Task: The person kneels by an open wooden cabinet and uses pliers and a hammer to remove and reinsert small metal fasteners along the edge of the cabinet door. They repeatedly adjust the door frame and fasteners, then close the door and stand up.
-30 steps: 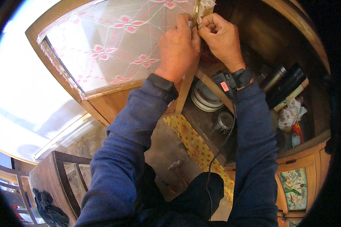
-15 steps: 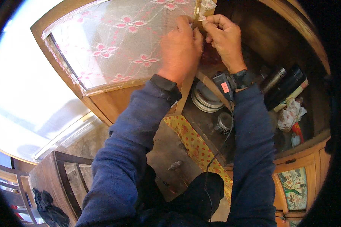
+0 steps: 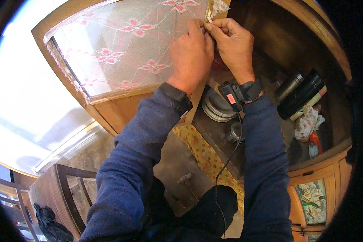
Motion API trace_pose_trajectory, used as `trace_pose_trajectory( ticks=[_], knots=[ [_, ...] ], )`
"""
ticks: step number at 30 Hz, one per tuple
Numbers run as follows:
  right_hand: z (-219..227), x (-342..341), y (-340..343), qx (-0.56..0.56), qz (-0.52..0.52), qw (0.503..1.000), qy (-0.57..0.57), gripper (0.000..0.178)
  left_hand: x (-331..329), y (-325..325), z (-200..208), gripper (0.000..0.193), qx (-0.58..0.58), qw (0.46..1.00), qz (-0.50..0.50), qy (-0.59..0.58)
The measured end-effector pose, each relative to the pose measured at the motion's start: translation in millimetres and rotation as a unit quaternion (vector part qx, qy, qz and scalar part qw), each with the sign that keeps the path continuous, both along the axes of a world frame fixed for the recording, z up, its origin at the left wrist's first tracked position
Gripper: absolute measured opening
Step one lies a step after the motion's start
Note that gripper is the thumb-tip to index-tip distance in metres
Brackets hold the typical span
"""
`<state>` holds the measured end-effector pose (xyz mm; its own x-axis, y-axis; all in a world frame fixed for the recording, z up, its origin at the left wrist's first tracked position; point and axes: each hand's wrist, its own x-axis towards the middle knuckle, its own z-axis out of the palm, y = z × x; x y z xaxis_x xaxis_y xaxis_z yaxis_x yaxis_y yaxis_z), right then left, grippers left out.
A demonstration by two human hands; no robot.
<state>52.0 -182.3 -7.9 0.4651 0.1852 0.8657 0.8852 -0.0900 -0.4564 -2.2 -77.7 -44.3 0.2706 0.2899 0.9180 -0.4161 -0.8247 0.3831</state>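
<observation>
A white lace cloth with pink flowers covers the glass panel of a wooden cabinet door, which stands swung out. At the door's right edge, my right hand pinches the bunched edge of the lace cloth between thumb and forefinger. My left hand is closed just beside it, its fingers curled at the same edge. What the left fingers hold is hidden behind the hand. A loose end of the cloth sticks out above both hands. Both wrists wear black bands.
Inside the cabinet are stacked plates, a jar, a black cylinder and a plastic bag. A thin cable hangs from my right wrist. A hammer lies on the floor; a wooden chair stands left.
My right hand has moved slightly left and down along the door's edge, closer to my left hand. My left hand stays nearly in place.
</observation>
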Motion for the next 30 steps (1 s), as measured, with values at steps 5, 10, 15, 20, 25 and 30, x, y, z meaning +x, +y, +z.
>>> trace_pose_trajectory(
  ticks=[5,10,15,20,25,30],
  knots=[
    [4.9,-0.3,-3.7,-0.052,-0.057,0.995,-0.06,0.019,-3.7,-0.4,-1.9,0.027,-0.002,1.0,0.007,0.014],
    [7.3,6.5,-4.9,-0.089,-0.071,0.987,-0.109,0.018,4.0,-0.8,-6.0,0.03,-0.009,1.0,0.007,0.005],
    [7.4,23.2,5.1,-0.095,-0.076,0.988,-0.097,0.017,19.9,13.3,-7.6,0.035,0.0,1.0,0.012,-0.002],
    [4.0,39.0,13.9,-0.095,-0.068,0.989,-0.087,0.016,30.4,26.5,-7.2,0.034,0.015,1.0,0.009,-0.016],
    [6.9,52.3,16.2,-0.076,-0.009,0.997,0.008,0.017,32.5,30.2,-3.9,0.03,0.019,1.0,0.014,-0.003],
    [13.2,60.1,12.9,-0.078,0.12,0.982,0.124,0.017,39.3,34.8,-1.0,0.026,0.008,1.0,0.002,0.018]
  ],
)
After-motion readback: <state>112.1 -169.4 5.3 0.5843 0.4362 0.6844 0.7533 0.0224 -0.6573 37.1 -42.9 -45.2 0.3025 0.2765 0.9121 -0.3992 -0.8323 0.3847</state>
